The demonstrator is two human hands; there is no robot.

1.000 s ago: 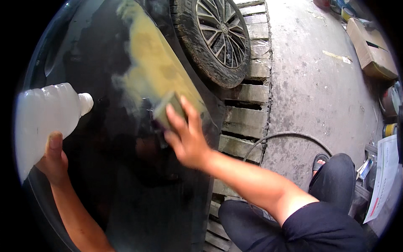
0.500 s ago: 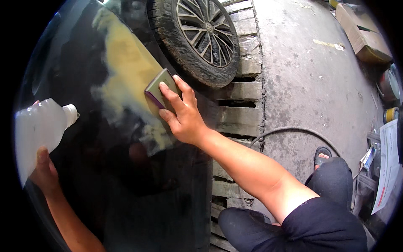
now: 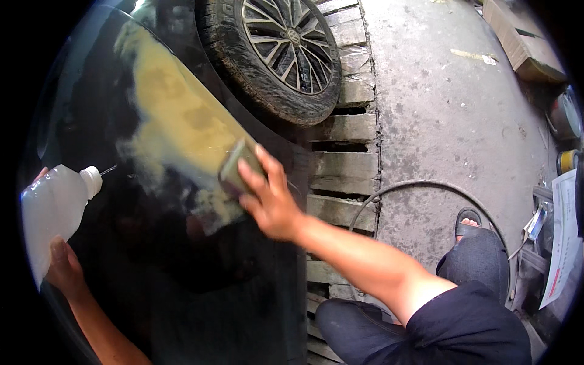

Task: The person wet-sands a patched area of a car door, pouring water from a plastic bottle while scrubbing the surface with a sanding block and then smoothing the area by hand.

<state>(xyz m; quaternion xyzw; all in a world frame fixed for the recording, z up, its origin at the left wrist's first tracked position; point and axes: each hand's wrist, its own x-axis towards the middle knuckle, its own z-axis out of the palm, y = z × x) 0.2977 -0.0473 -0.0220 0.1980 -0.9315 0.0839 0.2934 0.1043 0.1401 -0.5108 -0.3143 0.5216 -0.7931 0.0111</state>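
Note:
My right hand (image 3: 274,204) grips an olive-green sanding block (image 3: 233,165), slightly blurred, against a dark car panel (image 3: 207,298). The block lies at the lower right edge of a yellowish filler patch (image 3: 173,112) with pale, feathered borders. At the far left, my left hand (image 3: 64,267) is wrapped round a translucent plastic bottle (image 3: 55,198) with a white cap. The bottle leans toward the panel, and a thin stream of liquid leaves its cap. Part of the left hand is hidden behind the bottle.
A car wheel (image 3: 292,42) with a dark tyre stands beyond the block. Slatted concrete drain covers (image 3: 344,164) run along the panel, and a hose (image 3: 438,182) curves over the grey floor. Cardboard boxes (image 3: 526,48), cans and a paper sheet (image 3: 559,243) line the right side.
My right hand and the sanding block have moved down toward me along the patch. The bottle has dropped slightly in view, and liquid now squirts from it.

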